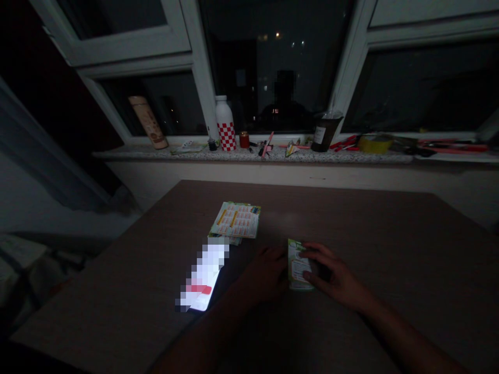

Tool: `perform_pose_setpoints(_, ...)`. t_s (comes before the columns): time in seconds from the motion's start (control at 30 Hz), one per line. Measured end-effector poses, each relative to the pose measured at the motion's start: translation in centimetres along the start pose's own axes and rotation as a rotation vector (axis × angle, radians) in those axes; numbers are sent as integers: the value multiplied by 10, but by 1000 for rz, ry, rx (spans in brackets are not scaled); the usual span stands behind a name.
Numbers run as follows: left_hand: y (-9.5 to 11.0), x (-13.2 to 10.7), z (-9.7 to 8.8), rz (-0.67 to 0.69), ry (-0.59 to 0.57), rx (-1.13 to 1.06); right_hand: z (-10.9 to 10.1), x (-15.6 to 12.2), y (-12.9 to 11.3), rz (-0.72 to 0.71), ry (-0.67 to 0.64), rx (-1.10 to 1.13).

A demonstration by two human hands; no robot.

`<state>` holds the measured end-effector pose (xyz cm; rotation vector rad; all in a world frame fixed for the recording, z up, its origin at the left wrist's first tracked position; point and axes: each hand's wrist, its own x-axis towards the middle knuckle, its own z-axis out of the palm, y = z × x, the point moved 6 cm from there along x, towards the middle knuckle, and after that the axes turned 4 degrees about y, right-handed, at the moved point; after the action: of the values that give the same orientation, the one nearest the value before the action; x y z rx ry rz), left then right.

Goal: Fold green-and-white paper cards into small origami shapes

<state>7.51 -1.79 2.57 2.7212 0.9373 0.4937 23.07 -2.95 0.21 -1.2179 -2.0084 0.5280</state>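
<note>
A small green-and-white printed card [300, 274] is between my two hands, low over the brown table. Its right side is gripped by my right hand [337, 278], with the fingertips and thumb on its face. In deep shadow, my left hand [268, 270] has its fingers curled at the card's left edge; the fingertips are hard to make out. A stack of similar printed cards [237, 221] lies farther away to the left. Nearer me, beside my left forearm, a phone [202, 283] lies with its screen lit and partly blurred out.
Beyond the table [351, 213], a stone windowsill [175, 156] carries a tan flask [148, 122], a red-checked white bottle [225, 124], a small red jar [244, 139], a dark drink cup [323, 134] and several pens. A grey curtain [66, 150] hangs at left. The room is dim.
</note>
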Motion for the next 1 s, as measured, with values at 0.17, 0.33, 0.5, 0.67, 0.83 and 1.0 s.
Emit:
perform_pose_setpoints(0.17, -10, -3, -5, -91, 58, 8, 0, 0, -1, -6, -8, -9)
perform_pose_setpoints(0.33, -23, -8, -5, -202, 65, 71, 1, 0, -3, -26, -2, -32)
perform_pose_setpoints(0.5, -21, -8, -1, -183, 41, 91, 2, -1, -4, -46, -25, -80)
perform_pose_setpoints(0.67, -15, -6, 0, -157, 35, 91, 3, -1, -5, -61, -52, -117)
perform_pose_setpoints(0.83, -15, -7, -2, -157, 41, 80, 3, -1, -7, -66, -64, -115)
perform_pose_setpoints(1.0, -14, -6, -2, -168, 31, 86, 2, -1, -8, -82, -62, -118)
